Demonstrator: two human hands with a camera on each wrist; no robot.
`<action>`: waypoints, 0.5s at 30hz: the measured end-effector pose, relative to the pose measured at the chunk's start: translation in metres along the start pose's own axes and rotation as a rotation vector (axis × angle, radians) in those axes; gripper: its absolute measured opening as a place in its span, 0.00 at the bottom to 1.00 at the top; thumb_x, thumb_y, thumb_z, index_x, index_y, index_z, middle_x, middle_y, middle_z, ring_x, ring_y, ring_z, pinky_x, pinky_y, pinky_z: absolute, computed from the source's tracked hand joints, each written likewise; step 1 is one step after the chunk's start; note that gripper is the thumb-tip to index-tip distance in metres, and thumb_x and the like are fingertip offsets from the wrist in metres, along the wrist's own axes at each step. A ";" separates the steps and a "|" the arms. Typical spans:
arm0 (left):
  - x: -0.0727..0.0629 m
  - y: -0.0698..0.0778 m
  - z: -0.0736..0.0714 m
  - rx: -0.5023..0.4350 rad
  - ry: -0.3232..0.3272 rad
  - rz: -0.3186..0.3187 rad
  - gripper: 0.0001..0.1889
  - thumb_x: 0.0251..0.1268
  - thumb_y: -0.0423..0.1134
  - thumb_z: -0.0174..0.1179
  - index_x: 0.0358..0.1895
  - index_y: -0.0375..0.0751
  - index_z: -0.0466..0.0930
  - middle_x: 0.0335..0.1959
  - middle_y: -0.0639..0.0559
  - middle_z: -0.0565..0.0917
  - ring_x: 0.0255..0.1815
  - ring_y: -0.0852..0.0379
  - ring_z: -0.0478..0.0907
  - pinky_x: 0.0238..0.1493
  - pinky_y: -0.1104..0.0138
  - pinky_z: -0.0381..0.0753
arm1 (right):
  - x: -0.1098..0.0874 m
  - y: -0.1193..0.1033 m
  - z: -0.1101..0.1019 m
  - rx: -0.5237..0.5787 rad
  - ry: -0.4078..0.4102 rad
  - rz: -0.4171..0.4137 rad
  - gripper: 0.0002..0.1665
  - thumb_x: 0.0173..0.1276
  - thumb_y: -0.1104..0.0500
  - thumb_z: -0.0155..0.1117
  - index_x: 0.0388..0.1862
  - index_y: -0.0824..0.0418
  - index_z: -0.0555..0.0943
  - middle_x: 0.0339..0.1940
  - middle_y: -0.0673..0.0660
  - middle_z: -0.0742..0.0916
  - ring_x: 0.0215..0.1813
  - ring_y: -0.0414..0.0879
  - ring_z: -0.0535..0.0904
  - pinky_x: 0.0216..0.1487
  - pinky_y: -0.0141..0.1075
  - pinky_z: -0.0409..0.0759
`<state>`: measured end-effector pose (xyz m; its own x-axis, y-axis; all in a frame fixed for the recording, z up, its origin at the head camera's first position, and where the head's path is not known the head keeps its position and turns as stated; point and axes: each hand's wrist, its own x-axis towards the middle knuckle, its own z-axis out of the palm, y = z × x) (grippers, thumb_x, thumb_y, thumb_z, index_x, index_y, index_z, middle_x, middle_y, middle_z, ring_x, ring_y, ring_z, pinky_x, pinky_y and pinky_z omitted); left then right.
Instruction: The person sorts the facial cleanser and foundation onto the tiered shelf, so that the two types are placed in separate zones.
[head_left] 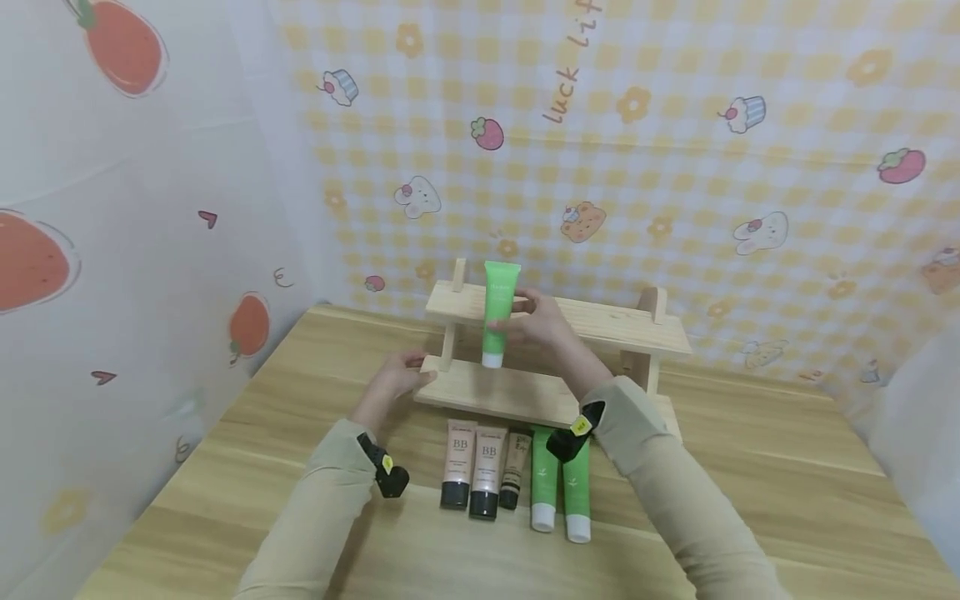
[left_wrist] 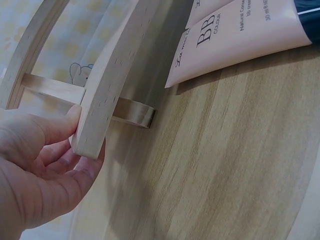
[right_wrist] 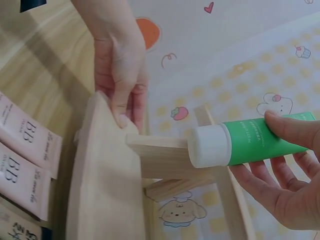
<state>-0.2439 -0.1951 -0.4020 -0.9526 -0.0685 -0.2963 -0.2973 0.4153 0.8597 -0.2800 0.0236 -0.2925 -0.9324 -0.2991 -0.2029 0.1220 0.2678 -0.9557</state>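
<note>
Left: left hand (head_left: 395, 379) pinches the left end of the lower shelf (head_left: 510, 393), thumb above, fingers beneath. Wood judged light and stiff; the board end makes a sound hold.

Near, left of centre: two pink BB tubes (head_left: 458, 458) lying flat.

Centre: green tube (head_left: 498, 304) held upright, cap down, by the upper shelf (head_left: 607, 321); white cap (head_left: 492, 361) looks clear of the lower shelf. Judged light, soft-walled, smooth, perhaps slippery, hardly fragile. Mid-body squeeze may dent it; rigid cap probably firmer.

Right hand (head_left: 542, 318), well apart from left, grips its body between thumb and fingers.

Near right: two lying green tubes (head_left: 544, 487).
</note>
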 end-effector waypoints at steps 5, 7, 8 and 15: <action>0.000 0.002 0.001 -0.013 0.007 -0.009 0.28 0.60 0.32 0.57 0.64 0.31 0.61 0.63 0.33 0.68 0.62 0.40 0.67 0.65 0.56 0.68 | 0.005 -0.014 -0.002 0.037 0.003 -0.016 0.43 0.52 0.68 0.69 0.66 0.59 0.62 0.59 0.62 0.74 0.56 0.57 0.75 0.52 0.45 0.80; 0.001 0.002 0.000 -0.015 0.009 -0.013 0.28 0.60 0.32 0.57 0.64 0.31 0.62 0.63 0.34 0.68 0.62 0.40 0.67 0.64 0.56 0.68 | 0.007 -0.019 -0.003 0.040 0.003 -0.030 0.42 0.52 0.69 0.68 0.66 0.59 0.63 0.60 0.62 0.74 0.57 0.57 0.74 0.52 0.45 0.80; 0.001 0.002 0.000 -0.017 0.010 -0.015 0.28 0.60 0.32 0.57 0.64 0.31 0.62 0.63 0.34 0.68 0.62 0.40 0.67 0.65 0.56 0.68 | 0.007 -0.021 -0.003 0.040 0.009 -0.033 0.42 0.52 0.69 0.68 0.66 0.59 0.63 0.60 0.62 0.74 0.57 0.56 0.74 0.52 0.45 0.80; 0.001 0.001 -0.001 -0.017 0.013 -0.025 0.29 0.59 0.33 0.59 0.64 0.32 0.63 0.62 0.35 0.69 0.62 0.41 0.68 0.65 0.56 0.67 | 0.014 -0.030 -0.002 0.070 0.043 -0.047 0.39 0.52 0.68 0.68 0.64 0.57 0.66 0.59 0.61 0.76 0.58 0.55 0.74 0.53 0.45 0.80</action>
<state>-0.2456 -0.1953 -0.4011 -0.9455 -0.0906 -0.3127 -0.3223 0.3976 0.8591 -0.2975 0.0135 -0.2662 -0.9511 -0.2699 -0.1500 0.1004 0.1892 -0.9768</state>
